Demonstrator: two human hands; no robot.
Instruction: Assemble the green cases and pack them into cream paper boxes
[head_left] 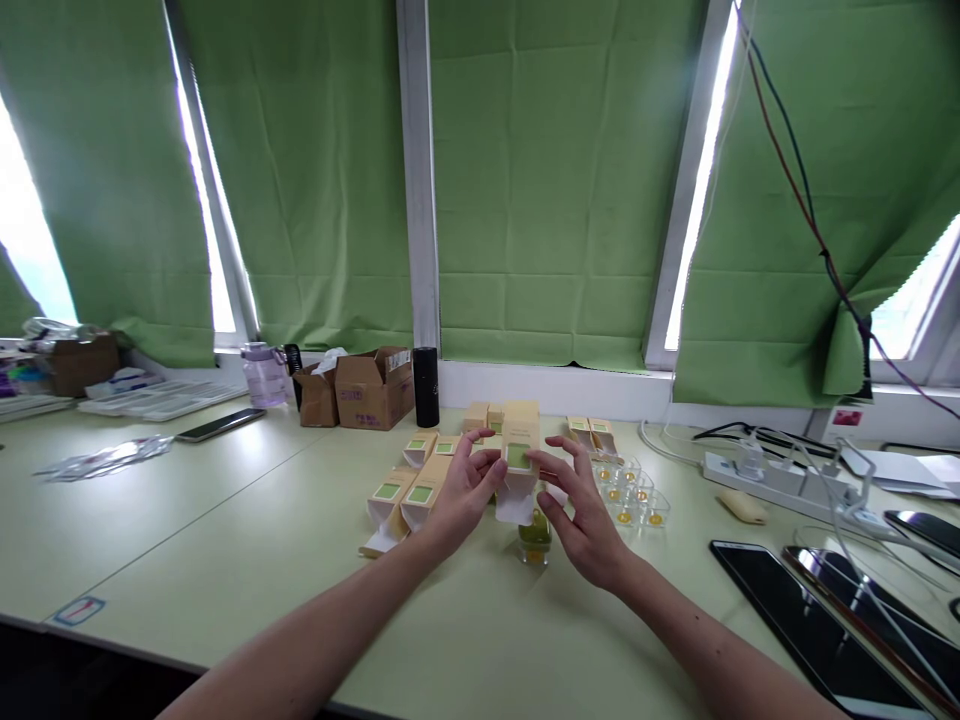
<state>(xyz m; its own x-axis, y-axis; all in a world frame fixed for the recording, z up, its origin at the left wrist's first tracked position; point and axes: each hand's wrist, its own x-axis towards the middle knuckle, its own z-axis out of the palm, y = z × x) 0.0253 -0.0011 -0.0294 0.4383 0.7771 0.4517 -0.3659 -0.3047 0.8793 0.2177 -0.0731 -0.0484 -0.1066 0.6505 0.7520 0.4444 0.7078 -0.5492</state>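
Note:
My left hand (pixel 471 485) is closed on a small tan cardboard box (pixel 519 430) with a green square on its front, thumb at its left side. The box is upright, and a pale flap (pixel 515 500) hangs open at its lower end. My right hand (pixel 581 510) curves around the box's right edge, index fingertip on it and thumb close to the flap. Below the box, a small glass bottle of green-yellow liquid (pixel 535 538) rests on the table. Similar boxes (pixel 420 495) lie left of my hands, some with open flaps. Several small clear glass containers with yellow centres (pixel 624 517) are grouped at right.
More tan boxes (pixel 591 432) lie farther back. A black cylinder (pixel 426 388), brown cartons (pixel 373 390) and a lilac jug (pixel 264 375) line the back. A power strip (pixel 795 487) with cables, and dark tablets or phones (pixel 780 590), occupy the right. Another phone (pixel 220 425) lies left.

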